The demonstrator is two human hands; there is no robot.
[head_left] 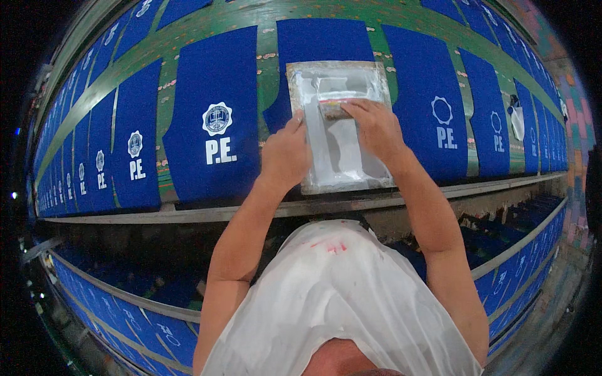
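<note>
A screen-printing frame (pixel 384 81) with a pale, ink-smeared mesh lies over a blue cut fabric piece (pixel 323 39) on the long green table. My left hand (pixel 285 153) is closed on the frame's left edge. In my right hand (pixel 377 130) is a squeegee (pixel 336 111), its fingers wrapped round the right end. The squeegee rests across the upper middle of the mesh, where greyish-white ink is spread. To the left, a blue fabric piece (pixel 216 69) bears a white crest and lettering. On the right, another piece (pixel 423 75) carries only a white badge outline and lettering.
More printed blue pieces (pixel 135 94) run along the green table (pixel 266 75) both ways. A dark and white item (pixel 517 119) lies among those at right. The table's front rail (pixel 157 216) passes before me. Behind me stands another table with blue pieces (pixel 119 310).
</note>
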